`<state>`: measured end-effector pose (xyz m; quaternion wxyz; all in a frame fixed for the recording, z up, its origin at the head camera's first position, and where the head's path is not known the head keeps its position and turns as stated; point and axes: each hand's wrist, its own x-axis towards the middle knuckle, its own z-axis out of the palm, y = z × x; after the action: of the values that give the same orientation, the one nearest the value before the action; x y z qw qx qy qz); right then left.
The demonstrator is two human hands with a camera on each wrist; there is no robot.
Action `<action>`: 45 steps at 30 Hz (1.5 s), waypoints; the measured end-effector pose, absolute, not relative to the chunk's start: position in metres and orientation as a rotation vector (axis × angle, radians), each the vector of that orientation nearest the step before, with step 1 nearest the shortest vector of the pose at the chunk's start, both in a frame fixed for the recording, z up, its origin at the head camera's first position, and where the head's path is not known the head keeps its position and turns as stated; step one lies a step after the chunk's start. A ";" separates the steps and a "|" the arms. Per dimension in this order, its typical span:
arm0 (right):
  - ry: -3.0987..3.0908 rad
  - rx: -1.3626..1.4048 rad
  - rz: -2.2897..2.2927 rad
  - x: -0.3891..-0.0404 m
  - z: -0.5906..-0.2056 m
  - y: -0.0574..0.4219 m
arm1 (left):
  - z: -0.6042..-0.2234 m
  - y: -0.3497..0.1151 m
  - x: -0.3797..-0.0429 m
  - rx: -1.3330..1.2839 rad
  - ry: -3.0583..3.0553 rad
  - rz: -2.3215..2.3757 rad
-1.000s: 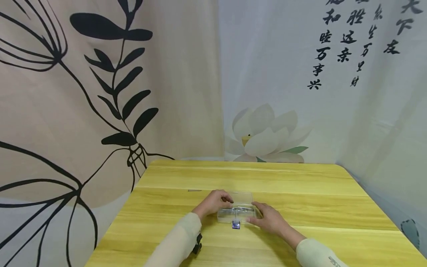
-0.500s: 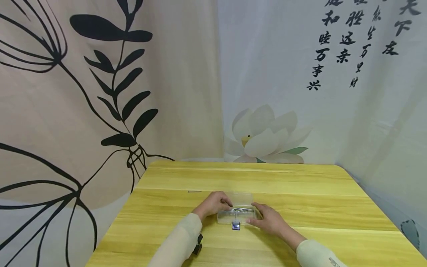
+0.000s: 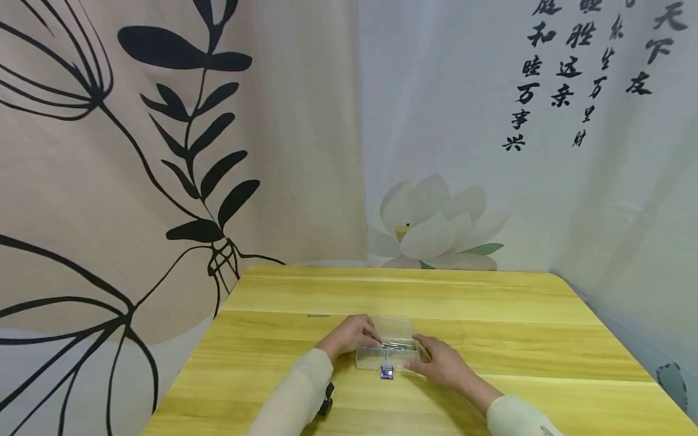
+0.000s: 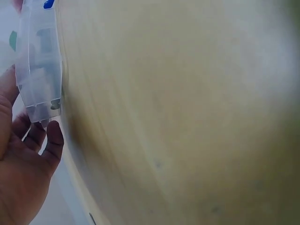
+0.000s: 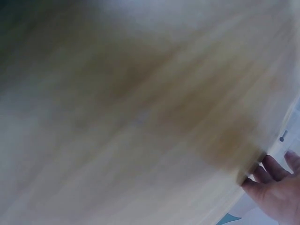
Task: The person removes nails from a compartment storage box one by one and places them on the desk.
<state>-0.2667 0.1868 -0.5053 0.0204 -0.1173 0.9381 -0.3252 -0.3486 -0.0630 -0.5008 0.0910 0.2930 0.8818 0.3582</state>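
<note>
A small clear plastic box [image 3: 372,358] stands on the table, its lid [image 3: 397,327] tipped back and a blue clasp [image 3: 386,372] at the front. Thin metal rods [image 3: 400,347] lie across its inside. My left hand [image 3: 351,334] reaches over the left end, index finger and thumb at the rods; what its fingertips pinch, if anything, I cannot tell. In the left wrist view the thumb is at the rim of the box [image 4: 42,70] and the other fingers bend beside its end. My right hand [image 3: 440,362] holds the right end, thumb in front and fingers behind.
A thin metal piece [image 3: 319,315] lies on the wooden table [image 3: 491,327] to the back left of the box. A black strap [image 3: 326,399] is at the left wrist. Printed curtains [image 3: 305,151] hang behind the table.
The fingers of my left hand have dipped a little further into the box, and the rods inside have shifted slightly. My right hand keeps its place at the right end.
</note>
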 end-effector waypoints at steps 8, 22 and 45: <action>2.913 -0.355 -1.001 -0.268 -0.510 0.186 | -0.498 -0.062 -0.348 0.888 2.663 0.928; 2.912 -0.342 -0.991 -0.269 -0.509 0.188 | -0.498 -0.059 -0.350 0.978 2.719 0.784; 2.916 -0.335 -0.980 -0.269 -0.508 0.187 | -0.483 -0.083 -0.357 0.842 2.620 1.123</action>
<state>-0.2693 0.1869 -0.5078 0.0234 -0.1083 0.9420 -0.3166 -0.3571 -0.0835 -0.4831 0.0847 0.2823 0.8783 0.3765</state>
